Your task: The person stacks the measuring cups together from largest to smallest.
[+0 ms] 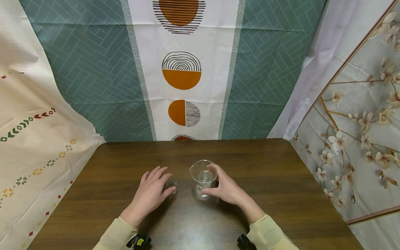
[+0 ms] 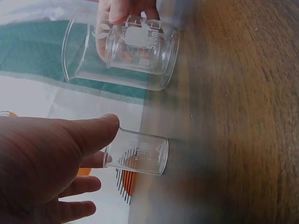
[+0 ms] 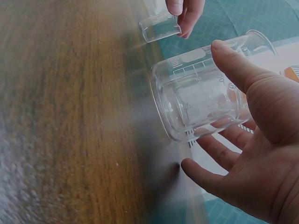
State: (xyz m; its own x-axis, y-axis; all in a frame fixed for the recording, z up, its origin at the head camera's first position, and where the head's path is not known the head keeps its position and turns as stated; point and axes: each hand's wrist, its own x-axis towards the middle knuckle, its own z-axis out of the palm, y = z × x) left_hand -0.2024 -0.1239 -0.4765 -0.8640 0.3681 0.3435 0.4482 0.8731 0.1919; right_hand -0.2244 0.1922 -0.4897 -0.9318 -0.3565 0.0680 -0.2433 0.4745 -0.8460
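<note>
A large glass beaker (image 1: 195, 170) with a pouring lip stands on the table, a smaller beaker (image 2: 135, 51) nested inside it. My right hand (image 1: 227, 187) holds the large beaker from the right, thumb across its near side and fingers behind the glass. To the left stands a separate tiny beaker (image 2: 140, 151), upright with its base at the tabletop. My left hand (image 1: 150, 192) has its thumb (image 2: 100, 130) and index finger on either side of this tiny beaker's rim. The other left fingers stretch out past it.
The brown wooden table (image 1: 265, 166) carries the glassware near its middle. A green and white patterned cloth (image 1: 268, 69) hangs behind its far edge. Pale cloth (image 1: 47, 156) drapes along the left side, and a flowered curtain (image 1: 353, 139) along the right.
</note>
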